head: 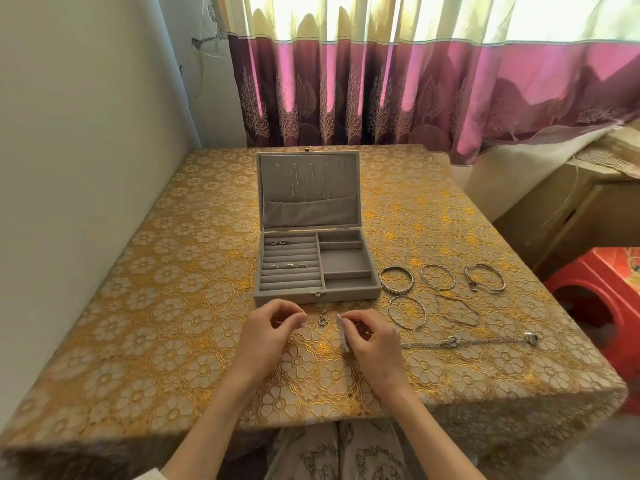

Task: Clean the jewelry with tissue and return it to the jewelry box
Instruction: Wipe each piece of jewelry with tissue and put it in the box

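Table under a gold floral cloth, near edge blurred. Box sat open at centre, rings in its left slots; I read no writing on it. Bangles lay right of it. My left hand was curled, contents hidden. My right hand pinched a folded tissue. A small clasp piece lay between the hands, too blurred to name.

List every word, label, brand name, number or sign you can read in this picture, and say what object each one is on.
None can be read. The jewelry box, its open lid, the patterned tablecloth, the curtain and the red stool carry only patterns, no lettering. The folded tissue in the right hand looks blank.
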The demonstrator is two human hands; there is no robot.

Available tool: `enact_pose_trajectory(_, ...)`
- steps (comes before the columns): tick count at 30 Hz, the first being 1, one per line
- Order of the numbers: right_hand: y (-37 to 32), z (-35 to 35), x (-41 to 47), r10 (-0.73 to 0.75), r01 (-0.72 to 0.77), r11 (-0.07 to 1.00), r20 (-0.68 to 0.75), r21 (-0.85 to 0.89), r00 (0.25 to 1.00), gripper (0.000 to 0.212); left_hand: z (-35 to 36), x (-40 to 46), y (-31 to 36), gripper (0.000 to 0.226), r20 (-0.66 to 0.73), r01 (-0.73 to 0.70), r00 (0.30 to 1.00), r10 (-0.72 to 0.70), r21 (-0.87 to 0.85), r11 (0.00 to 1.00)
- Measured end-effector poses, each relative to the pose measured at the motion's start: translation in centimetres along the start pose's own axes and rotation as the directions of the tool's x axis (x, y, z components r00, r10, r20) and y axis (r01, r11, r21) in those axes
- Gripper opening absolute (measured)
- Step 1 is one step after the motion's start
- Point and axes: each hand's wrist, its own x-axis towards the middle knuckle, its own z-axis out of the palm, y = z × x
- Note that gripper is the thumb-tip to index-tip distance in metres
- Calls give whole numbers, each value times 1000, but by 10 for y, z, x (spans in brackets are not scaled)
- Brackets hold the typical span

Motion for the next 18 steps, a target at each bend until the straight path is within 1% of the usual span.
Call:
enact_pose_trajectory(3, -1, 0, -1, -18, 18, 1000, -3, 0, 1000, 5, -4, -9, 4, 5, 57, 48, 998, -37, -193, 980)
enact_pose_trajectory(6, -4, -1, -2, -50, 50, 999, 2, 7, 999, 5, -3, -16, 2, 7, 93, 79, 994, -56, -271, 959)
enact_pose_trajectory(12, -11, 6, -7, -159, 159, 987, 19, -5, 987, 9, 1, -18, -5, 11, 124, 67, 991, -42, -207, 976)
enact_pose_trajectory(16, -25, 14, -13, -141, 134, 986, 64, 103, 988, 11, 1, -19, -5, 15, 118, 22, 993, 2, -198, 980)
enact_pose_trajectory(18, -29, 18, -12, -115, 105, 988, 84, 111, 990, 10, 2, -20, -6, 16, 108, 6, 994, 16, -195, 981)
